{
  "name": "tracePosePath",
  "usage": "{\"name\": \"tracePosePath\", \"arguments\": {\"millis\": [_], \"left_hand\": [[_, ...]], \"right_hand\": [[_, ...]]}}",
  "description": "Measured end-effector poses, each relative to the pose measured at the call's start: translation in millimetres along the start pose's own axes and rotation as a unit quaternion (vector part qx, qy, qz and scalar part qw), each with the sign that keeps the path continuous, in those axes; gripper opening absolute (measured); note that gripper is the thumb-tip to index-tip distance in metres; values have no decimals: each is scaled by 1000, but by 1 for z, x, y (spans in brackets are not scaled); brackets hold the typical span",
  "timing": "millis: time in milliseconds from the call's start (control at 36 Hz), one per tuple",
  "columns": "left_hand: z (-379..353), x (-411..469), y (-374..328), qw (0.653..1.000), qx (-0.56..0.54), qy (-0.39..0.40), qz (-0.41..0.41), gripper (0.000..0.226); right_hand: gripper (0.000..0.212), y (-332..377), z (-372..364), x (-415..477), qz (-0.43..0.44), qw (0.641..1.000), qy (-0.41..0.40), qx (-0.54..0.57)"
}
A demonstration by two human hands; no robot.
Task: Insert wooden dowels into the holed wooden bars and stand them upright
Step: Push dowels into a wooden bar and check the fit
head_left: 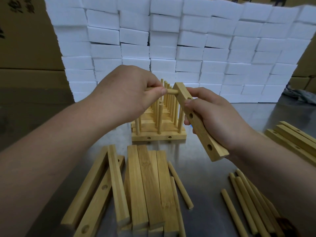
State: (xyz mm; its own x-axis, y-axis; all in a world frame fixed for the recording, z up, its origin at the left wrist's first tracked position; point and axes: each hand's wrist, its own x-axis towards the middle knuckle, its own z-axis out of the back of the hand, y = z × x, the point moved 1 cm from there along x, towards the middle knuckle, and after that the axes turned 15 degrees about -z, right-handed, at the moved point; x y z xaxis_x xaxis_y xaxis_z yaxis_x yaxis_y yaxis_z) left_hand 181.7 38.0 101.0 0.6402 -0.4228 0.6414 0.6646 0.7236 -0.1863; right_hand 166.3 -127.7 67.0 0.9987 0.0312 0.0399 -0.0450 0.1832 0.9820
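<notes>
Over centre of grey metal surface [205,168], left grip [130,93] pinches pale round wooden dowel [171,92], tip in end hole of tan holed wooden bar [196,120], which right grip [217,122] clamps. Risk: skewed push may jam it.

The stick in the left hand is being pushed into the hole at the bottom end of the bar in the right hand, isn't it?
Not quite. The head view shows the left hand pushing the stick into the hole at the top end of the bar, which the right hand holds. The hole near the bottom end is empty.
</notes>
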Motion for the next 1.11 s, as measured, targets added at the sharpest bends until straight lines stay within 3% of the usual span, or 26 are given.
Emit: {"name": "tracePosePath", "arguments": {"millis": [500, 722, 861, 1111], "left_hand": [[2, 3, 4, 999, 16, 10, 26, 32], [4, 5, 6, 996, 74, 46, -2, 28], [10, 5, 7, 994, 107, 8, -23, 30], [2, 5, 0, 975, 199, 47, -81, 27]], "right_hand": [[22, 2, -2, -2, -6, 1000, -9, -10], [24, 2, -4, 0, -43, 999, -11, 20], [19, 5, 1, 1, -66, 996, -25, 55], [18, 7, -4, -3, -61, 998, -5, 35]]}}
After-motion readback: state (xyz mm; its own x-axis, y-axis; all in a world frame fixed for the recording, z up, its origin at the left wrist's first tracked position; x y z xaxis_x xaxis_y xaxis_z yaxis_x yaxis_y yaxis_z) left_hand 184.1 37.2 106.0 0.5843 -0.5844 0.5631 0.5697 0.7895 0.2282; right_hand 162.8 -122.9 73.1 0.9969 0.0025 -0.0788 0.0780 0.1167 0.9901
